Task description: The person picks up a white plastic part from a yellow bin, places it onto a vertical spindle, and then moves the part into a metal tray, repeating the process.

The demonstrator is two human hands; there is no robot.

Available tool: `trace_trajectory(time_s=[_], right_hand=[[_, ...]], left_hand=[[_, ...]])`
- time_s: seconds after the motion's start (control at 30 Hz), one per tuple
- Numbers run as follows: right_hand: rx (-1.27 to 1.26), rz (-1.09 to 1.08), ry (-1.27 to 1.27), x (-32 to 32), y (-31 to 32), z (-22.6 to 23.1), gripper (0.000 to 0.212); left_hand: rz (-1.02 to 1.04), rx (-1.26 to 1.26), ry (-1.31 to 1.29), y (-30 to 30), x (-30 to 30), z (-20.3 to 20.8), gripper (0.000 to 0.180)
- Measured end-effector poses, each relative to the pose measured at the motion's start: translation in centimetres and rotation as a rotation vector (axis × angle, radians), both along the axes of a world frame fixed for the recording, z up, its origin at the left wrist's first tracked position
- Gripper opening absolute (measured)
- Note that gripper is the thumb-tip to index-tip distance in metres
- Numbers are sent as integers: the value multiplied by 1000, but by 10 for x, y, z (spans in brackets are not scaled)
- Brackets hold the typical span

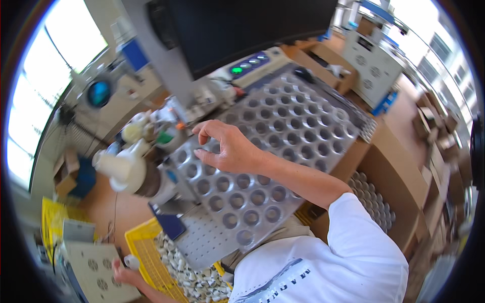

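Observation:
My right hand (227,146) reaches over a silver plate (283,166) with rows of round cup-like holes. Thumb and index finger are apart, with nothing visible between them. Low on the left, my left hand (125,275) has its fingers around a small white plastic fitting (132,261), whose exact shape is blurred. Beside that hand stands a yellow basket (135,236), holding many white fittings (194,283). A perforated metal sheet (207,235) lies between the basket and the plate.
A pale nozzle-shaped machine head (121,169) stands left of the plate. Behind are a dark monitor (252,30) and a panel with lit buttons (250,65). To the right, an open cardboard box (399,171) holds rows of round metallic pieces (371,199).

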State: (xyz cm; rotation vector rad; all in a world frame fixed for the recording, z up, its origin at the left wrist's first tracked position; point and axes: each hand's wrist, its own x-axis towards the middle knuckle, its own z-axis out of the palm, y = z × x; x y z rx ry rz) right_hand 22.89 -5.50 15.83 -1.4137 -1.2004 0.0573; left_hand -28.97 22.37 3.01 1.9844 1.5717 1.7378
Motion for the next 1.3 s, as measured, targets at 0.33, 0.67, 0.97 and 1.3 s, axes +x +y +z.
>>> trace_trajectory(time_s=[0.33, 0.67, 0.97, 1.3], right_hand=[[-1175, -866, -217, 172, -269, -59, 71], [-1064, -802, -214, 168, -225, -7, 49], [-898, -231, -98, 112, -71, -2, 47], [-474, -154, -271, 67, -20, -82, 39]], left_hand=[[-456, -337, 33, -171, 160, 4, 33], [-1240, -337, 47, -234, 281, -19, 56], [-1319, -387, -104, -224, 282, -33, 61], [-1309, -363, -127, -224, 280, -41, 59]])
